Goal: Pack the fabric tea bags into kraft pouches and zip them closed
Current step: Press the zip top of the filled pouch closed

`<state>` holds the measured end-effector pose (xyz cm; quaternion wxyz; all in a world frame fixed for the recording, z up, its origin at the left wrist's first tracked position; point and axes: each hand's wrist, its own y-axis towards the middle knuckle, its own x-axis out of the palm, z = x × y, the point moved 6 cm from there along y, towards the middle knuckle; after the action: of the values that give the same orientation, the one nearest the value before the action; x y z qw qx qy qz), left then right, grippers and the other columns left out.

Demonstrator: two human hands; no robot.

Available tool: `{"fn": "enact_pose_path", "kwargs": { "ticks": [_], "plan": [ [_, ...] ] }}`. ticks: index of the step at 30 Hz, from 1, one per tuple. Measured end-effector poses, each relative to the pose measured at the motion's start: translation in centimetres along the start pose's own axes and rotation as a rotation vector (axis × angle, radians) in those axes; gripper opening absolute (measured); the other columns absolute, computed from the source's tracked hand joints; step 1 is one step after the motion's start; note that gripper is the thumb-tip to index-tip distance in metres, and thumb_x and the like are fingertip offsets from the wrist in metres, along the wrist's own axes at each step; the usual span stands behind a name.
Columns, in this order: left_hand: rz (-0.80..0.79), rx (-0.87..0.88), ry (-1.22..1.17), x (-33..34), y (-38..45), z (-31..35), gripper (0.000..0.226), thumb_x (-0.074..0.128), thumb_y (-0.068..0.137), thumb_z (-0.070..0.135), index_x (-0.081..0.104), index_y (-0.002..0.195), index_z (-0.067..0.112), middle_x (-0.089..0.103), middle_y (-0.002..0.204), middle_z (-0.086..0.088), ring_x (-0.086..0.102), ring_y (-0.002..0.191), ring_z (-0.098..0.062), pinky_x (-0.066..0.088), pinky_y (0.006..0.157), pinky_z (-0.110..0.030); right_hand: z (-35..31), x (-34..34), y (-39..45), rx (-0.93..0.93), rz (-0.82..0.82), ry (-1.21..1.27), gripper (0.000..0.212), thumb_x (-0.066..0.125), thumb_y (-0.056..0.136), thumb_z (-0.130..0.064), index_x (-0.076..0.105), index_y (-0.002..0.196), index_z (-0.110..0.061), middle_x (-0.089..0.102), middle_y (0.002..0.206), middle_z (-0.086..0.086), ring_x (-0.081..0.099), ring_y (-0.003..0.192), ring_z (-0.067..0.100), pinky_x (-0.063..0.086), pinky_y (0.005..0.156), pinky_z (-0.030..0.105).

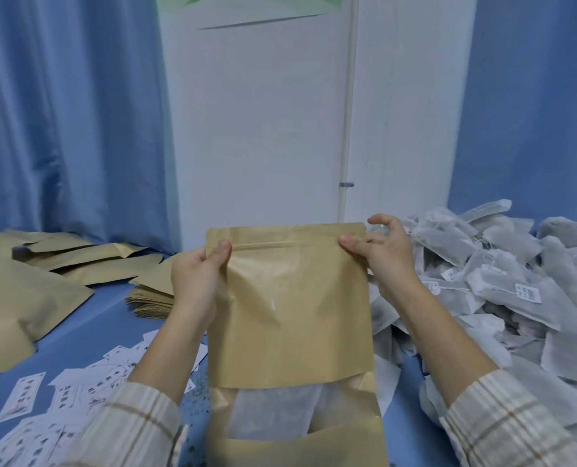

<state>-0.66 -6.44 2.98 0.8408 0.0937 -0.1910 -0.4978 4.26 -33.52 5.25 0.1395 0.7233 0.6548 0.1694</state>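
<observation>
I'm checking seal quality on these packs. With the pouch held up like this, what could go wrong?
1. The hands, left and right, pinch only the ends of the pouch's zip, so its middle may stay unsealed.
2. The tea bag pile sits close to the right; an elbow could knock bags off.

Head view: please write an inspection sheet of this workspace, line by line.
Surface: blue table.
Job's things: kraft pouch held upright, fabric tea bag visible through its window; tea bag pile at right; empty pouches at left.
Clutter: printed labels scattered near left.
Grippers: left hand and right hand pinch the pouch's zip corners.
Cables: nothing seen.
Surroundings: blue curtains, white wall.
</observation>
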Motion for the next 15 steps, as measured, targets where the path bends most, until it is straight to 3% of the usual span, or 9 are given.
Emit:
{"fn": "enact_pose_path", "kwargs": {
  "ticks": [2,4,5,7,9,12,15],
  "plan": [
    [0.026,0.068,0.103,0.1,-0.2,0.1,0.039,0.062,0.09,0.022,0.043,0.059,0.007,0.038,0.064,-0.008,0.033,0.066,-0.022,0.026,0.064,-0.031,-0.9,0.8,0.4,-0.157,0.023,-0.482,0.045,0.072,0.077,-0.023,0.046,0.112,-0.028,0.068,0.092,-0.01,0.06,0.092,0.012,0.048,0.087,0.039],
    [0.039,0.143,0.193,0.6,-0.4,0.5,0.045,0.062,0.089,0.024,0.039,0.057,0.003,0.031,0.063,-0.007,0.028,0.066,-0.021,0.022,0.063,-0.03,-3.7,3.3,-0.1,-0.543,0.124,-0.846,0.042,0.062,0.084,-0.023,0.052,0.124,-0.016,0.06,0.117,0.001,0.053,0.111,0.024,0.039,0.098,0.038],
    [0.034,0.174,0.209,1.0,-0.5,0.8,0.046,0.062,0.089,0.025,0.041,0.06,-0.003,0.031,0.064,-0.007,0.028,0.066,-0.02,0.021,0.063,-0.03,-5.1,5.4,-0.9,-0.762,0.142,-0.894,0.032,0.056,0.087,-0.022,0.059,0.117,-0.011,0.063,0.114,0.006,0.055,0.108,0.028,0.04,0.096,0.037],
    [0.009,0.224,0.207,1.9,-0.9,1.3,0.046,0.063,0.088,0.027,0.041,0.06,-0.002,0.03,0.061,-0.004,0.027,0.064,-0.018,0.02,0.06,-0.031,-6.5,9.5,-2.4,-1.02,0.159,-0.967,0.027,0.05,0.09,-0.028,0.071,0.081,-0.013,0.07,0.08,0.006,0.065,0.077,0.026,0.047,0.069,0.031],
    [-0.01,0.256,0.186,2.2,-1.3,1.7,0.047,0.063,0.088,0.029,0.036,0.056,0.009,0.027,0.054,0.004,0.025,0.059,-0.015,0.018,0.055,-0.03,-7.2,11.9,-3.1,-1.055,0.286,-1.089,0.042,0.057,0.084,-0.037,0.059,0.048,-0.016,0.055,0.043,0.003,0.055,0.041,0.023,0.034,0.041,0.02],
    [0.004,0.3,0.245,1.7,-1.8,2.0,0.05,0.063,0.088,0.034,0.036,0.052,0.01,0.025,0.045,0.009,0.023,0.05,-0.008,0.017,0.047,-0.023,-8.3,12.8,-3.6,-1.018,0.463,-1.135,0.05,0.068,0.071,-0.038,0.045,0.033,-0.015,0.036,0.026,0.002,0.036,0.023,0.022,0.021,0.035,0.013],
    [0.031,0.31,0.306,1.2,-1.9,2.2,0.052,0.061,0.089,0.035,0.037,0.053,0.005,0.026,0.042,0.008,0.025,0.047,-0.008,0.019,0.045,-0.023,-8.4,13.2,-3.8,-0.982,0.427,-1.1,0.05,0.069,0.069,-0.035,0.044,0.031,-0.013,0.035,0.025,0.003,0.036,0.023,0.022,0.021,0.036,0.012]
  ]
}}
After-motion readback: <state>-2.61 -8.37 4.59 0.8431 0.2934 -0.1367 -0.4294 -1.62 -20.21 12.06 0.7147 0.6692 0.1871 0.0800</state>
